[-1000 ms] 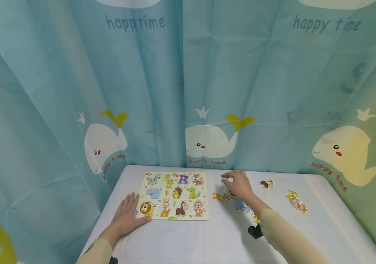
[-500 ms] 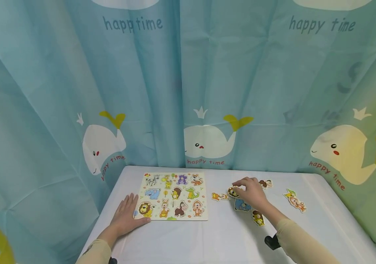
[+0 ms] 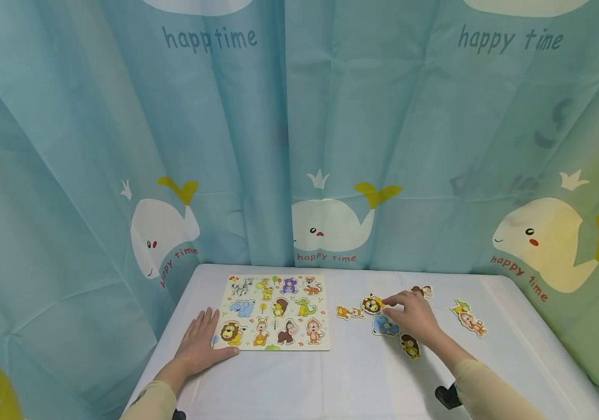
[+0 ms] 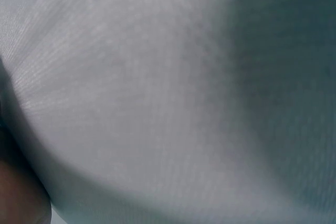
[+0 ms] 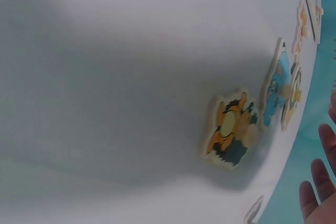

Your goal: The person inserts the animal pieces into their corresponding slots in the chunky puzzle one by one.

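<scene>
My left hand (image 3: 198, 343) lies flat at the lower left corner of the animal puzzle board (image 3: 323, 347), its thumb along the front edge. Over the loose pieces my right hand (image 3: 416, 318) hovers, thumb and forefinger apart right at the edge of the lion piece (image 3: 373, 304). Just below that lie the blue elephant piece (image 3: 385, 326) and the hedgehog piece (image 3: 411, 346). In the right wrist view the hedgehog piece (image 5: 227, 127) shows a small knob, and the fingers (image 5: 321, 174) stand spread with nothing held. Grey cloth fills the left wrist view.
An orange-and-white piece (image 3: 350, 312) lies left of the lion. Behind the right hand a brown piece (image 3: 422, 290) is partly covered. A monkey piece (image 3: 472, 324) and a green piece (image 3: 461, 306) lie farther right. A whale-print curtain (image 3: 257, 146) borders the table.
My right hand has shifted to the right, uncovering the lion and hedgehog pieces, and its thumb and forefinger have parted. The left hand stays in place.
</scene>
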Tool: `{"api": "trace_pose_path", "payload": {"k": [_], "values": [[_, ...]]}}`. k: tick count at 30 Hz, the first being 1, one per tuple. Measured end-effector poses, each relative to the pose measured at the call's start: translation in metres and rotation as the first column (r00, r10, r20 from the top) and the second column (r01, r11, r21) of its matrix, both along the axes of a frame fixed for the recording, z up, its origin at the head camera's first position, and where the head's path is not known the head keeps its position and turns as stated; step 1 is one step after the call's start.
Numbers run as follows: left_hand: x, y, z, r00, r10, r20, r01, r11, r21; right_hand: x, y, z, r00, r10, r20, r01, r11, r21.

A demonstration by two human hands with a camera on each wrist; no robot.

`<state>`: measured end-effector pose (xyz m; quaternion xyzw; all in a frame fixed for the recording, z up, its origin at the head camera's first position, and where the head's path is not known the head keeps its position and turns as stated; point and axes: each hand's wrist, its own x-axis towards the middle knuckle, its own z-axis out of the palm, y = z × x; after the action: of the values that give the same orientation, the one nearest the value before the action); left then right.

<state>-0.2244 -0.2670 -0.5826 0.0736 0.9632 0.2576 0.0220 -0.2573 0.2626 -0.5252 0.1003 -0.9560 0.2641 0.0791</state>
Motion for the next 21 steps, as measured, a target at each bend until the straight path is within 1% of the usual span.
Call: {"api": "trace_pose_path", "payload": {"k": [7,9,11,14,17,21], "values": [[0.002,0.001,0.007,1.0,-0.001,0.019,0.001,1.0,0.006,0.005,0.006,-0.004,1.0,0.0,0.027,0.0,1.0,0.005],[0.003,0.003,0.011,0.999,0.0,0.041,0.001,1.0,-0.004,0.007,0.006,-0.004,0.999,-0.004,0.038,0.004,1.0,0.003],[0.003,0.004,0.013,0.999,0.0,0.049,0.001,1.0,-0.007,0.009,0.006,-0.005,0.999,-0.009,0.047,0.009,1.0,0.0],[0.004,0.005,0.015,0.998,0.001,0.056,0.0,1.0,-0.009,0.01,0.006,-0.006,0.999,-0.006,0.048,0.006,1.0,-0.005],[0.004,0.004,0.014,0.999,-0.003,0.04,0.003,1.0,0.004,0.012,0.007,-0.009,0.999,-0.001,0.041,0.002,1.0,-0.003],[0.003,0.005,0.016,0.998,0.0,0.059,0.0,1.0,0.004,0.012,0.009,-0.016,0.999,-0.003,0.038,0.002,1.0,0.014]]}}
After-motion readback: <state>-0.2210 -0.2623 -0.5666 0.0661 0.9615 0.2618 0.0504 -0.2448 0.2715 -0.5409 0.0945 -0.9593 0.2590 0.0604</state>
